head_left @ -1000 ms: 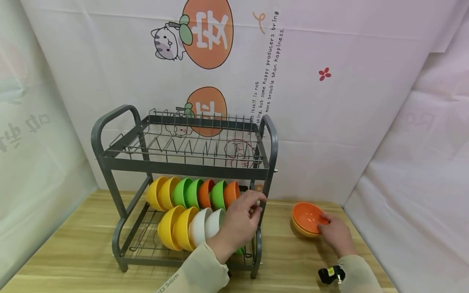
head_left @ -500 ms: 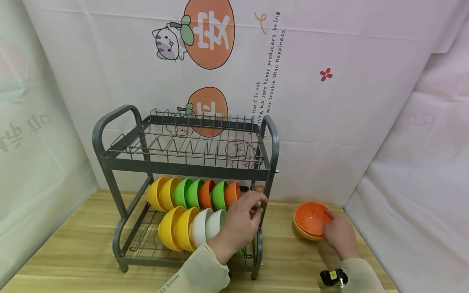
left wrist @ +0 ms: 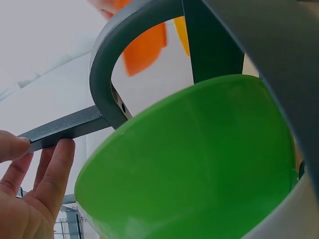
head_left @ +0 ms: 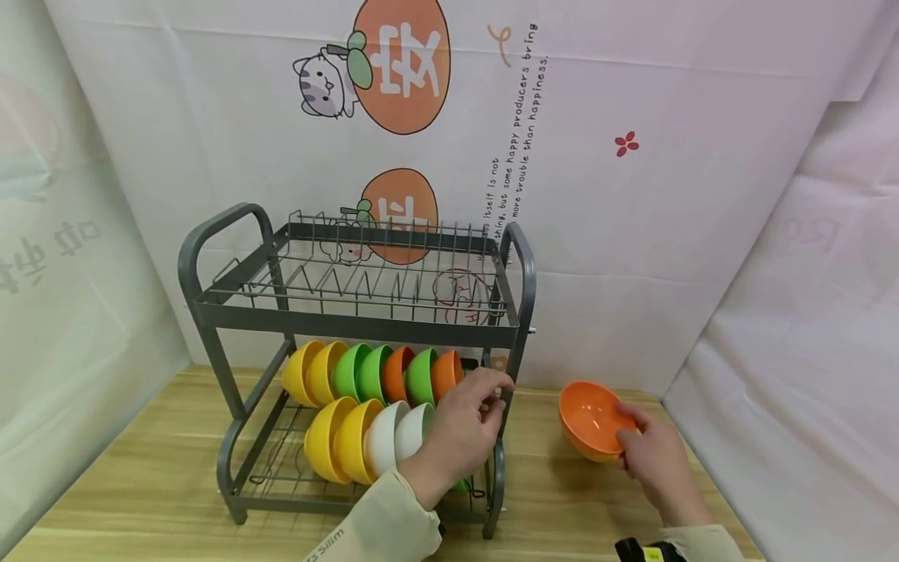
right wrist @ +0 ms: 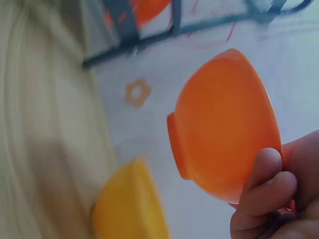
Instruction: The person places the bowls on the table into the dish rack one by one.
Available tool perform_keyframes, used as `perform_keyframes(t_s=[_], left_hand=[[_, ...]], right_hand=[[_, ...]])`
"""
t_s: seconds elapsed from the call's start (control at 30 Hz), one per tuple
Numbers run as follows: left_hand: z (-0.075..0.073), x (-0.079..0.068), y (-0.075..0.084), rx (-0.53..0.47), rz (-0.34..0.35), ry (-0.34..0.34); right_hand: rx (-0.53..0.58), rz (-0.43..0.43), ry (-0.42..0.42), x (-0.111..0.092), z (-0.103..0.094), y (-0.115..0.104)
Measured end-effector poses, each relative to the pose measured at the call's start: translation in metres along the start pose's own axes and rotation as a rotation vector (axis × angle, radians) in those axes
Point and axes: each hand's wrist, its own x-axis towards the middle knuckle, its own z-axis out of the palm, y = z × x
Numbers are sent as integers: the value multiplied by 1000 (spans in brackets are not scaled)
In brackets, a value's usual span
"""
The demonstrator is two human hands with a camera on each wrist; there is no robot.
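At the right of the head view, my right hand (head_left: 656, 457) grips an orange bowl (head_left: 591, 414) by its rim, with the opening toward the camera. The right wrist view shows the orange bowl (right wrist: 224, 124) raised apart from a yellow bowl (right wrist: 130, 204) that stands on the table. In the head view the yellow bowl (head_left: 597, 454) is mostly hidden behind the orange one. My left hand (head_left: 467, 421) is at the right side of a dark two-tier dish rack (head_left: 351, 318). Its thumb and fingers pinch a rack bar (left wrist: 70, 128), beside a green bowl (left wrist: 189, 164).
On the rack's lower tier, several yellow, green and orange bowls (head_left: 368, 373) stand tilted in a back row. A front row has yellow and white bowls (head_left: 382, 437), partly behind my left hand. The wooden table (head_left: 548, 507) runs to a printed cloth backdrop (head_left: 604, 312).
My right hand has lifted and tilted the orange bowl out of the yellow one, shifting slightly toward the camera. My left hand stays at the rack.
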Motion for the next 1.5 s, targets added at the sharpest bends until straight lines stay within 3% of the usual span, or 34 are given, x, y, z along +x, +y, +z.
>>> perform_keyframes(t_s=[0.3,0.4,0.47,0.57,0.73,0.9,1.03,1.17,1.3,1.4,1.5], left_hand=[[0,-2,3,21,-10,-6],[-5,-4,10,14,-47,-54],[-10,-8,18,-15,-110,-85],[-18,-17,32,-138,-238,-125],[-29,-29,45,-498,-420,-186],[-33,-37,39,-776,-500,-289],[-35,-42,31,-943,-548,-326],[-39,-44,27,-936,-561,-333],[-52,-44,28,-873,-551,-315],[-74,-45,30,-736,-554,-288],[-98,-48,32,-557,-556,-276]], right_hand=[[115,5,-117,-52,3,-49],[117,3,-144,-63,5,-61],[109,4,-154,-69,7,-67],[97,5,-155,-79,11,-76],[97,36,-175,-97,17,-90],[147,51,-211,-110,24,-100],[163,38,-252,-114,28,-102],[204,28,-281,-115,31,-102],[275,-29,-214,-115,39,-99],[334,-126,-147,-113,50,-95],[259,-227,-117,-108,65,-88]])
